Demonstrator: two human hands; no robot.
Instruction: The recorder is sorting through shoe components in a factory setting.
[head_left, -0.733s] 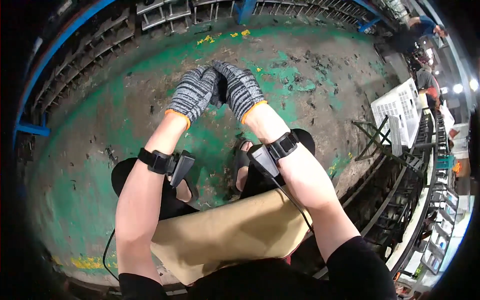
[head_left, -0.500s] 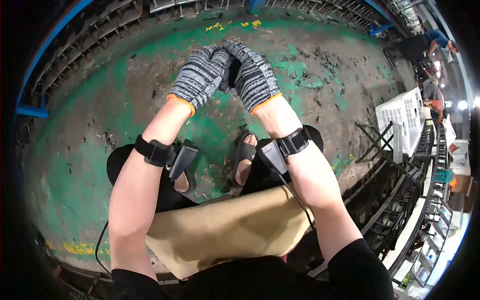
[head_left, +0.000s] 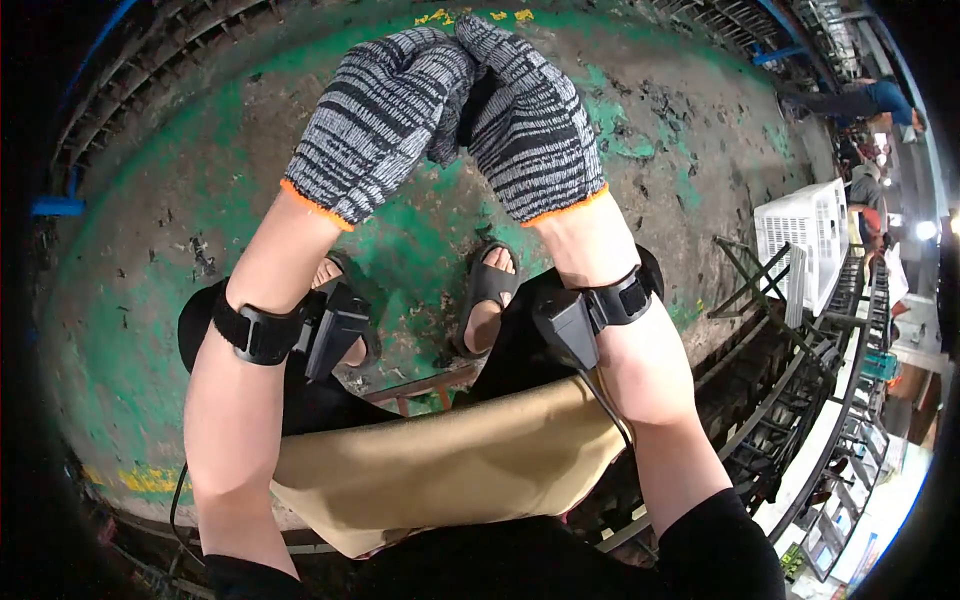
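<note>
Right now I have both hands raised in front of me, well above the floor. My left hand point(head_left: 385, 110) and right hand point(head_left: 530, 115) each wear a grey-and-black knitted glove with an orange cuff, and the two are pressed together at the fingers, curled toward each other. Whether they pinch anything between them I cannot tell; the dark gap where they meet point(head_left: 462, 100) may be glove fabric only. Judging by how they lie, both gloves are fully on, cuffs down at the wrists, so the fitting looks about finished, with perhaps only a last tug at the fingers left. Black wrist straps point(head_left: 255, 332) with small devices sit on both forearms. Below, my sandalled feet point(head_left: 490, 290) rest on the worn green floor point(head_left: 150, 260), and a tan apron point(head_left: 450, 470) covers my lap.
</note>
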